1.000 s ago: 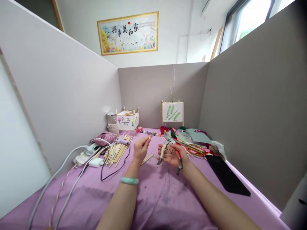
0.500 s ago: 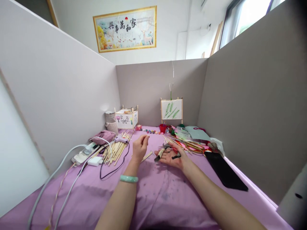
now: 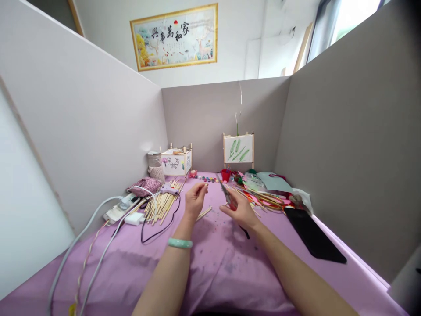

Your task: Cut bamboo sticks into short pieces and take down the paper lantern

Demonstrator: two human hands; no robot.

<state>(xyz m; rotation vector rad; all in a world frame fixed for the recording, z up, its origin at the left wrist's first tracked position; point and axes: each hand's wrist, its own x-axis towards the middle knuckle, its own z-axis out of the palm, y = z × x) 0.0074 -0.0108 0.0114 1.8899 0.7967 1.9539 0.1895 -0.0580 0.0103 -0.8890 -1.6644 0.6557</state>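
Note:
My left hand (image 3: 195, 200), with a green bangle (image 3: 180, 243) at its wrist, is closed in a pinch; what sits between its fingertips is too small to name. To its right, my right hand (image 3: 241, 208) is wrapped round red-handled pliers (image 3: 232, 202), whose dark tip points up and away. A dark strap hangs below that palm. On the purple cloth (image 3: 210, 263) between the hands lie a few short wooden sticks (image 3: 204, 213). Both hands are above the cloth and apart from each other.
Left are a bundle of sticks (image 3: 164, 205), a glue gun (image 3: 169, 188), cables and a power strip (image 3: 115, 213). Two paper lanterns (image 3: 239, 149), a red cup (image 3: 226, 175) and paint pots stand behind. A black tablet-like slab (image 3: 314, 235) lies right, near craft materials.
My right hand has turned from palm up to gripping the pliers, tip raised. The brownish piece that lay on its palm no longer shows. My left hand stays pinched. The view has shifted slightly.

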